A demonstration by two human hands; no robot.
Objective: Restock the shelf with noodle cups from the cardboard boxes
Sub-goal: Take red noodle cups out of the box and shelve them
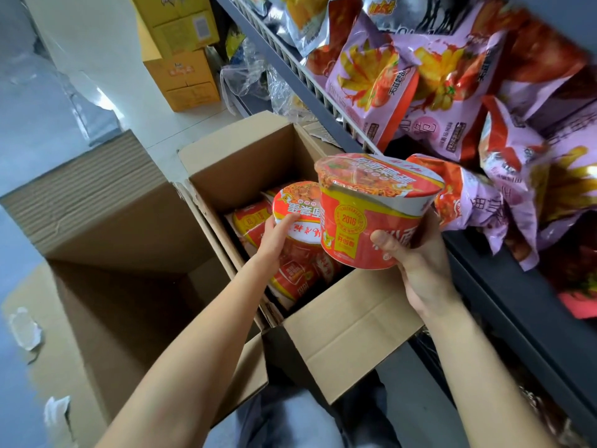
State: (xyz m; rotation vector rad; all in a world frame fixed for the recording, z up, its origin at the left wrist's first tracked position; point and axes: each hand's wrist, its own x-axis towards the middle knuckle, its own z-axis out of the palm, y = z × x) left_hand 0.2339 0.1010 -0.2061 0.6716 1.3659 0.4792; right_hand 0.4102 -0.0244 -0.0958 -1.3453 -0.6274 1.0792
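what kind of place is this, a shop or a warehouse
Probably a shop aisle or its stockroom: a metal shelf crowded with snack bags, opened cardboard boxes of noodle cups, and yellow cartons stacked on the floor.

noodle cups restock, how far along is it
Done: the left cardboard box shows no cups inside, so it looks emptied. In hand: the right hand holds a red noodle cup above the open box, and the left hand grips another cup in that box. Left: more cups lie in the box, and no cup sits on the visible shelf, which holds snack bags.
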